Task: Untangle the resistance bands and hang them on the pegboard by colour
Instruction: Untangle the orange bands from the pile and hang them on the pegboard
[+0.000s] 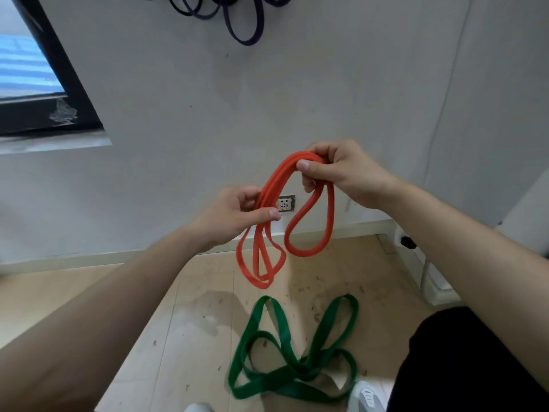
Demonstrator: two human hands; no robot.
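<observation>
Bands of three colours show: red bands (292, 203) held in mid-air before the wall (326, 84), green bands (292, 355) tangled in a heap on the floor (190, 307) below, and purple bands (237, 19) hanging high on the wall, their tops cut off by the frame so whatever holds them is unseen. How many red strands there are is hard to make out. The right hand (344, 173) is raised, pinching the top of the red bundle between thumb and fingers. The left hand (237, 215), lower, pinches the strands midway, loops dangling beneath. Both forearms reach forward.
</observation>
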